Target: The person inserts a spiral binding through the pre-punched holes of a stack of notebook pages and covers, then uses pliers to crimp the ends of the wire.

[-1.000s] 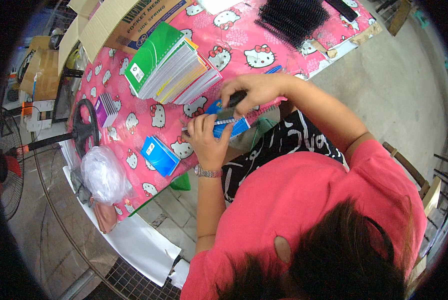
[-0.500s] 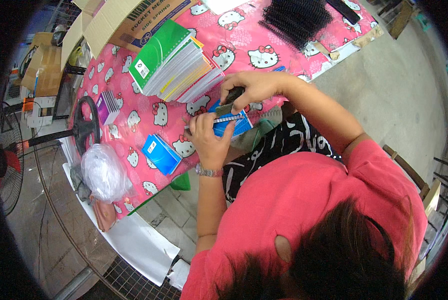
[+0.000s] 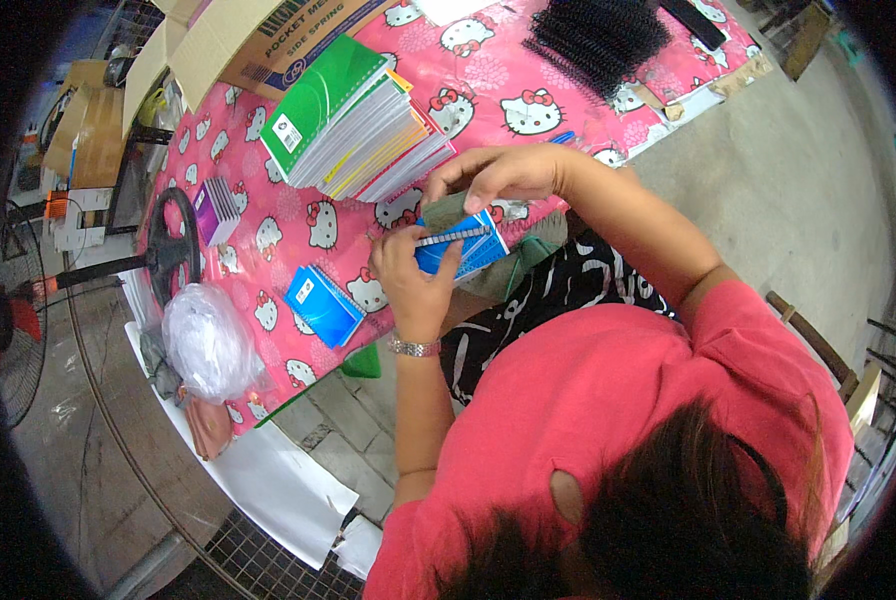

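Steadiness seemed important: the left hand pinched the blue paper notebook; the half-curled right hand, at one o'clock, gripped a grey-green block.

A fan is standing at far left, a white sheet lying lower left, a wooden chair showing at right.

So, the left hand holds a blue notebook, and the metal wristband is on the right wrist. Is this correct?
Not quite: the head view shows the metal wristband on the left wrist. The left hand does hold a blue notebook.
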`<state>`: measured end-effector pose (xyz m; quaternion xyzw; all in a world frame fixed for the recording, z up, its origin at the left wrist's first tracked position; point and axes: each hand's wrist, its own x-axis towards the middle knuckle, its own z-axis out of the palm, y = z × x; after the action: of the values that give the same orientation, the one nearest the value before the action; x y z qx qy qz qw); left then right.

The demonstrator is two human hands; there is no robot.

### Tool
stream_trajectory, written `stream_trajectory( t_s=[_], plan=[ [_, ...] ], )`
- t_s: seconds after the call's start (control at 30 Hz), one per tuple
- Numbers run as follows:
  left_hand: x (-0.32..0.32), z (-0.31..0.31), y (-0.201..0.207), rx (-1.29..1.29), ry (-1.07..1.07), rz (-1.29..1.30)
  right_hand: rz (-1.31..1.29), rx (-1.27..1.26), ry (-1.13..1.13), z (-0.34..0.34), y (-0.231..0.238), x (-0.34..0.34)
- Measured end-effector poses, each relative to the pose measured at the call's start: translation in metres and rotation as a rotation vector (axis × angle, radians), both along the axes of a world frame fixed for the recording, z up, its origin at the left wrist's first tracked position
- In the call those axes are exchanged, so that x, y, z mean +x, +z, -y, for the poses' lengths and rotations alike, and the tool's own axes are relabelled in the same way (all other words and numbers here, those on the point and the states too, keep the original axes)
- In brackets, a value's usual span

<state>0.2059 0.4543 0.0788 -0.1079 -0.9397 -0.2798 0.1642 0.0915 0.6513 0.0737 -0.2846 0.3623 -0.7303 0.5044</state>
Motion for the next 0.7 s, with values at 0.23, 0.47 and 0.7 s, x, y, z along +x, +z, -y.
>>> stream_trajectory(
  t_s=[0.23,0.47,0.7],
  plan=[
    [0.0,0.028,-0.002,0.126,0.05,0.101,-0.111,0.018,0.026,0.013,0.006,-0.005],
    [-0.005,0.037,-0.017,0.315,-0.001,0.21,-0.361,0.224,-0.074,0.024,-0.002,-0.005],
    [-0.005,0.031,-0.015,0.425,-0.061,0.37,-0.282,0.074,-0.008,0.012,0.012,-0.005]
  ],
)
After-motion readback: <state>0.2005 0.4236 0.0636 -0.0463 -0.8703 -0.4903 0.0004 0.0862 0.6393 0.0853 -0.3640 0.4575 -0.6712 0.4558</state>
